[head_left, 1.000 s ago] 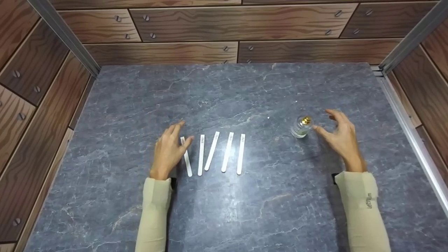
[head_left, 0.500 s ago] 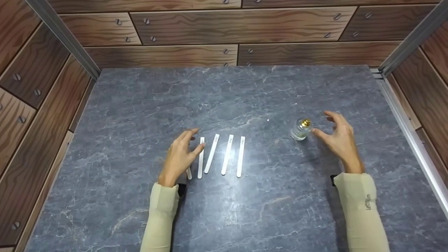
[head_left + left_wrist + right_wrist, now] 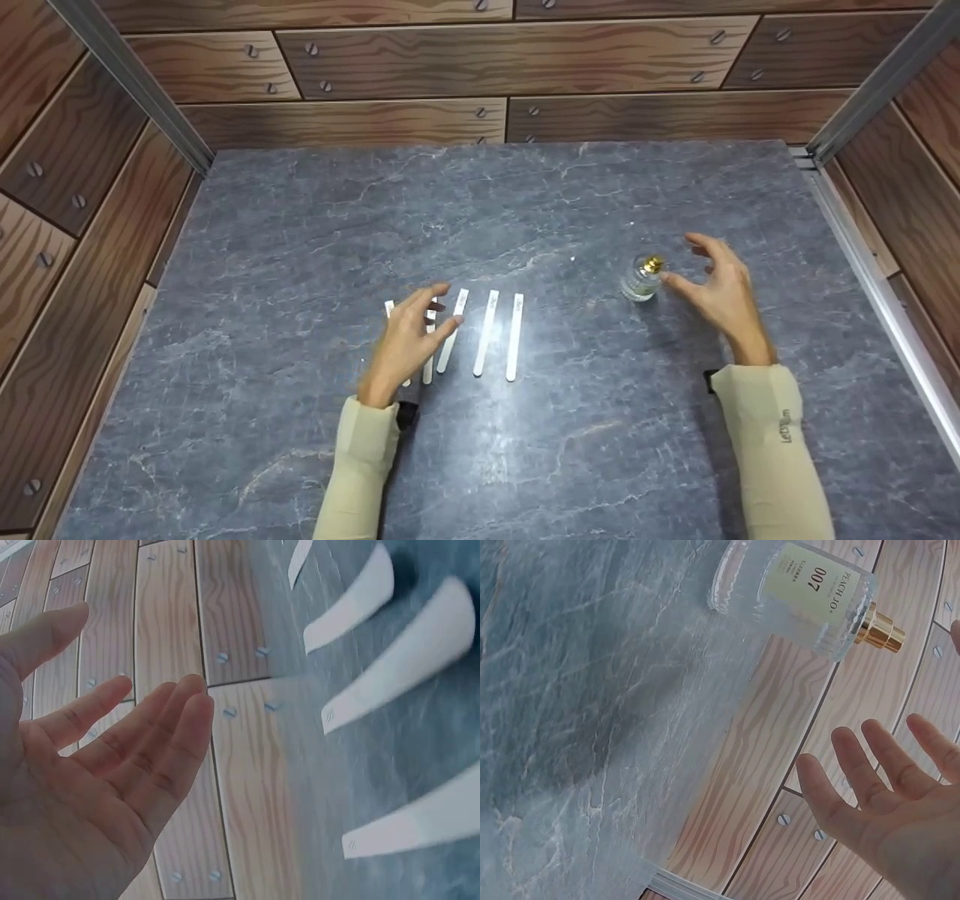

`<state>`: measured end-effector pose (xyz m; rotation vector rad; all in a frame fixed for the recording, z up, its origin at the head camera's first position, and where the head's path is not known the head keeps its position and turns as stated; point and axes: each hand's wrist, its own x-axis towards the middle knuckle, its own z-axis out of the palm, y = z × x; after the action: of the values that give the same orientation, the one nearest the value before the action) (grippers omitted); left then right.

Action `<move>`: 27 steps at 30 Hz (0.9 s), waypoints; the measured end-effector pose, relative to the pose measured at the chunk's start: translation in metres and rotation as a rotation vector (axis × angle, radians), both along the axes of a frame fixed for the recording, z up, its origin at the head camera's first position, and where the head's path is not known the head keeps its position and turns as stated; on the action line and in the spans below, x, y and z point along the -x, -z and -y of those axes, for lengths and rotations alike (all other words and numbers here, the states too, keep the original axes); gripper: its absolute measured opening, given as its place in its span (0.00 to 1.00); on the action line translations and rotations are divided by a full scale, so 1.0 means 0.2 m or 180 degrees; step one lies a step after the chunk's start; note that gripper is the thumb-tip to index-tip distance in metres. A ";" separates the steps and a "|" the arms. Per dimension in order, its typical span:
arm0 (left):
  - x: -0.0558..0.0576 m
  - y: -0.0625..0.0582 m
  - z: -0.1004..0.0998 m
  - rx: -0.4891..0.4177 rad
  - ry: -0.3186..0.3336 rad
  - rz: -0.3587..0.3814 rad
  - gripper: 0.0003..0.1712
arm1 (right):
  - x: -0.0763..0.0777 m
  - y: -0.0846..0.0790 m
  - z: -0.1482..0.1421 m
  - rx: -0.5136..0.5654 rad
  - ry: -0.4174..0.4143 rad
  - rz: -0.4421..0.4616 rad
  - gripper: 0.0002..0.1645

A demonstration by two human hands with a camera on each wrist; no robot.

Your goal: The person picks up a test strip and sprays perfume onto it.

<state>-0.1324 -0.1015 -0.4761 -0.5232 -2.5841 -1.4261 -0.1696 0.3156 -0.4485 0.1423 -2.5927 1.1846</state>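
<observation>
1. Nearest are two pale yellow-green sleeves, the left sleeve (image 3: 360, 457) plain and the right sleeve (image 3: 772, 442) bearing dark lettering; a black piece shows at each cuff.
2. The left hand (image 3: 409, 337) hangs relaxed above the bench, thumb well apart from the loosely bent fingers, with nothing in its hold. It partly covers the leftmost of five white paper strips (image 3: 514, 337).
3. The strips lie side by side in a loose row, unevenly slanted, with small print at their far ends.
4. The bench (image 3: 300, 240) has a blue-grey marbled surface with pale veins; a bright reflection runs down its near middle, and white specks dot it beyond the strips.
5. The right hand (image 3: 720, 292) is spread wide and holds nothing, its thumb tip just beside a clear glass perfume bottle (image 3: 640, 283). The bottle stands upright right of the strips, with a gold spray top and a pale green label reading "007".
6. A metal rail (image 3: 885, 300) edges the bench's right side.
7. Wood-plank-patterned walls (image 3: 510, 60), marked with slotted screws, enclose the back and both sides; grey metal posts (image 3: 135, 82) stand at the back corners.
</observation>
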 end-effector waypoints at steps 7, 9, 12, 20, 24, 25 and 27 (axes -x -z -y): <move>-0.02 0.03 -0.06 -0.0306 0.0205 0.0241 0.26 | 0.01 -0.01 0.01 0.0060 -0.0040 0.0063 0.37; -0.02 0.03 -0.08 -0.0365 0.0241 0.0279 0.27 | 0.01 -0.01 0.01 0.0062 -0.0058 0.0061 0.37; -0.04 0.04 -0.10 -0.0449 0.0301 0.0294 0.26 | 0.01 0.00 0.02 0.0067 -0.0078 0.0054 0.37; -0.05 0.07 -0.15 -0.0650 0.0396 0.0455 0.26 | 0.01 0.01 0.03 0.0088 -0.0072 0.0042 0.37; -0.06 0.09 -0.18 -0.0639 0.0441 0.0538 0.25 | 0.01 0.02 0.03 0.0121 -0.0065 0.0054 0.37; -0.06 0.10 -0.19 -0.0633 0.0464 0.0555 0.25 | 0.01 0.03 0.03 0.0128 -0.0067 0.0060 0.37; -0.07 0.11 -0.20 -0.0664 0.0514 0.0575 0.25 | 0.01 0.03 0.03 0.0123 -0.0069 0.0065 0.37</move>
<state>-0.1187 -0.0613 -0.4989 -0.6097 -2.5311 -1.8510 -0.1721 0.3101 -0.4555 0.1515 -2.5905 1.2492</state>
